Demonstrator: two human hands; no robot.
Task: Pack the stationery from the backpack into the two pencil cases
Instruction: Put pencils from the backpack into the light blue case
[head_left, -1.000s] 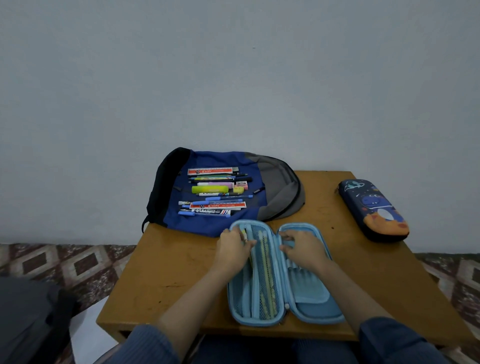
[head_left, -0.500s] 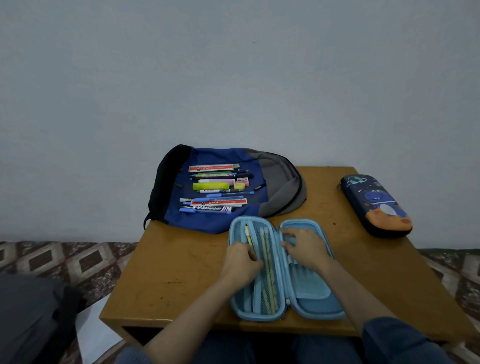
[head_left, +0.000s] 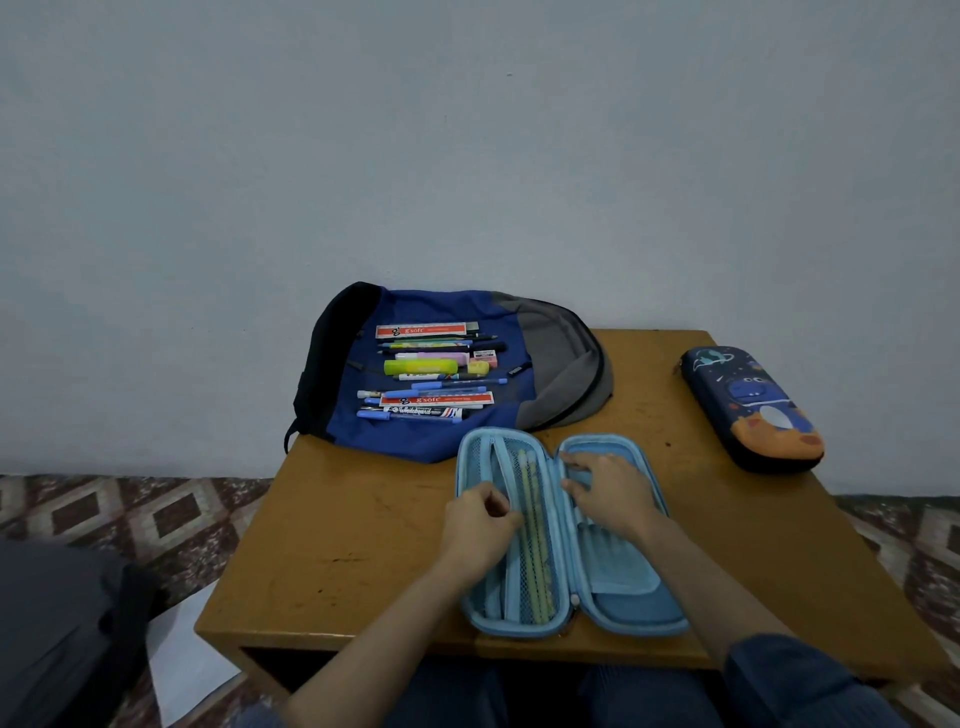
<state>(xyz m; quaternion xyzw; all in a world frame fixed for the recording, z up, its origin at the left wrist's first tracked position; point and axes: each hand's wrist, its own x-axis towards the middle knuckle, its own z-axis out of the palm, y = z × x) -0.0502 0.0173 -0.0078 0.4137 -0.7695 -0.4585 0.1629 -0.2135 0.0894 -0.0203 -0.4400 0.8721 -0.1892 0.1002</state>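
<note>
— So, what changed?
— My left hand (head_left: 478, 530) has slid back from the far end of the light-blue pencil case's (head_left: 623, 608) mesh pocket to its middle. The yellow pen tip that showed there is gone, so I judge it tucked in. Its fingers are curled; whether they pinch anything I cannot tell. My right hand (head_left: 613, 493) lies flat and relaxed on the other half.
— Counts?
— Two cases: this open one under both hands, and the dark-blue dinosaur case (head_left: 753, 410), closed, well beyond my right hand. At least two yellow pencils (head_left: 535, 519) lie beside my left fingers. One backpack (head_left: 561, 364) sits past my fingertips, carrying two g'soft rulers (head_left: 421, 331), one yellow highlighter (head_left: 421, 367), one whiteboard marker (head_left: 426, 413) and several pens, all unpacked.
</note>
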